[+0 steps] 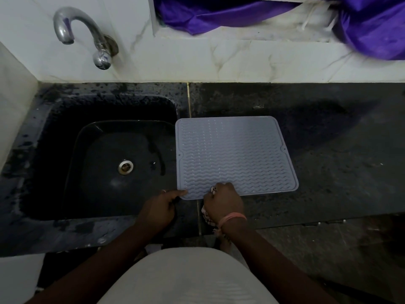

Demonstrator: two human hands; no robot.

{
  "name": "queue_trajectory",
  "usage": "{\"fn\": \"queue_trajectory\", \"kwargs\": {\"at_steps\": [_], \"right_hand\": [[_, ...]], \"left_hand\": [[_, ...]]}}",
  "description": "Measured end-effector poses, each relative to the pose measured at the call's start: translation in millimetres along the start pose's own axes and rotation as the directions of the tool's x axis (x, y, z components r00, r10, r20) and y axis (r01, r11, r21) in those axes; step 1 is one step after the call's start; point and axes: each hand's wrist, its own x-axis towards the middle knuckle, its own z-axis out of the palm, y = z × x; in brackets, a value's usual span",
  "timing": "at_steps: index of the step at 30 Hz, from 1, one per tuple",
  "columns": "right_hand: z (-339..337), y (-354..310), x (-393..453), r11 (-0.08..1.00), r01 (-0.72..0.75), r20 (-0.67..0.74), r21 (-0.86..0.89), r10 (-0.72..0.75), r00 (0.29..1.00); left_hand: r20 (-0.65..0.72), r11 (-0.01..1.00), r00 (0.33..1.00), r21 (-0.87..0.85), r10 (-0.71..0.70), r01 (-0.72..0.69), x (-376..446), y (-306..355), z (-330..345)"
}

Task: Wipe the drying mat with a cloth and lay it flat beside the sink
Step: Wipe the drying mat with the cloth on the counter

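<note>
Drying mat (234, 154) flat on the bench (328, 150), just right of the sink (114, 159), long axis running away from the body. Right hand (223, 200) at the mat's near edge, clenched around a bunched cloth (207, 216). Left hand (160, 207) beside the mat's near-left corner, forefinger straight and touching it. Open bench right of the mat; sink drop at the left edge.

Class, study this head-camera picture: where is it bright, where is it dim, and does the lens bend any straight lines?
Head view: the white wall tiles and tap are brightly lit; the sink and counter are dim, the right side murkiest; the grey mat stands out clearly; the wide lens bows the counter's front edge.
</note>
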Motion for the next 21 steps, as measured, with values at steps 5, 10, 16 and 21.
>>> {"fn": "queue_trajectory", "kwargs": {"at_steps": [5, 10, 16, 21], "right_hand": [[13.7, -18.6, -5.4, 0.99, 0.144, 0.059, -0.003, -0.144, 0.988], [29.1, -34.7, -8.4, 0.976, 0.218, 0.093, -0.017, -0.215, 0.972], [29.1, -40.1, -5.7, 0.979, 0.198, 0.11, 0.044, -0.202, 0.973], [27.0, -47.0, -8.5, 0.981, 0.177, 0.123, 0.078, -0.185, 0.975]], "left_hand": [[0.024, 0.999, 0.999, 0.0, 0.034, -0.034, -0.5, 0.7, -5.8], [0.034, 0.996, 0.999, -0.089, 0.032, -0.029, -2.2, -3.7, -9.2], [0.041, 0.976, 0.998, -0.214, 0.039, -0.029, -6.6, -3.1, -10.2], [0.087, 0.966, 0.996, -0.257, 0.021, 0.002, -5.7, -7.7, -11.7]]}}
